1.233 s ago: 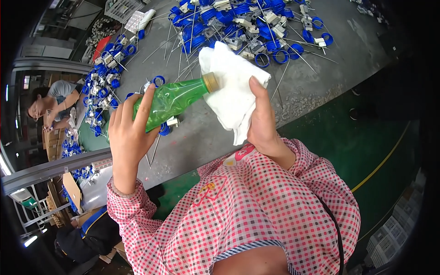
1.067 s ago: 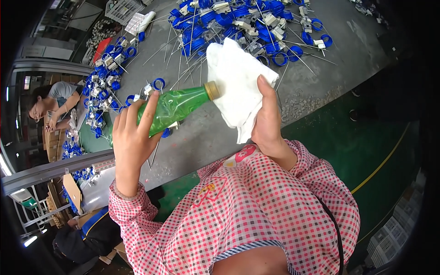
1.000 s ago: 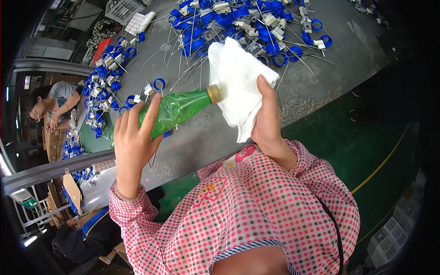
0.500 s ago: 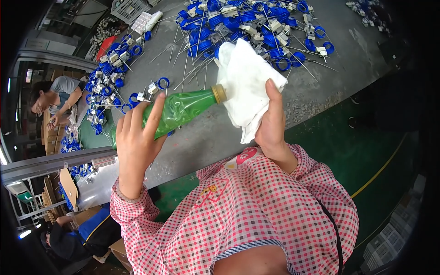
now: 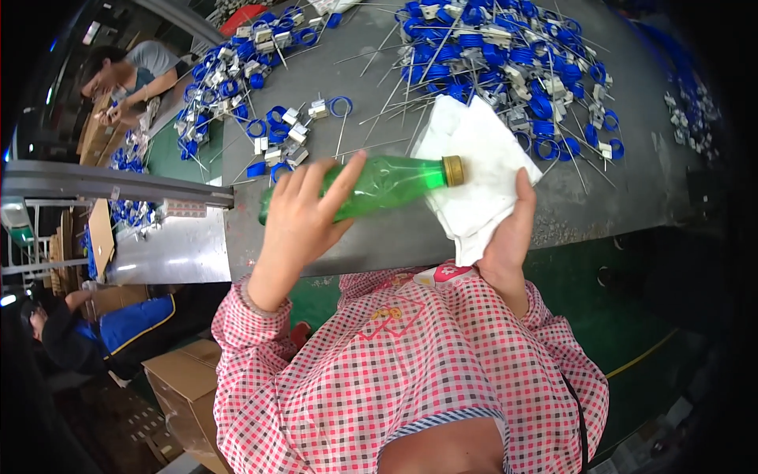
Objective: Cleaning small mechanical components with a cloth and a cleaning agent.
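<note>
My left hand [image 5: 304,209] is wrapped round a green plastic bottle [image 5: 387,188], which lies nearly level with its gold cap [image 5: 454,171] toward the right. The cap end touches or sits just over a folded white cloth [image 5: 482,201]. That cloth is held from its right edge by my right hand [image 5: 509,241], thumb on top and the other fingers hidden beneath. Just beyond the cloth lies a big heap of blue coiled wire parts [image 5: 513,59] with pale blocks and thin metal rods.
The grey table [image 5: 316,253] carries a second pile of blue coiled parts [image 5: 229,79] at the far left. A metal rail [image 5: 110,183] runs along the left. One co-worker [image 5: 126,87] sits at far left, another [image 5: 103,332] lower left, near a cardboard box [image 5: 189,391].
The view has shifted, so the table and heaps appear moved. The bottle has turned closer to level, and its cap now overlaps the middle of the cloth. Both hands keep their hold.
</note>
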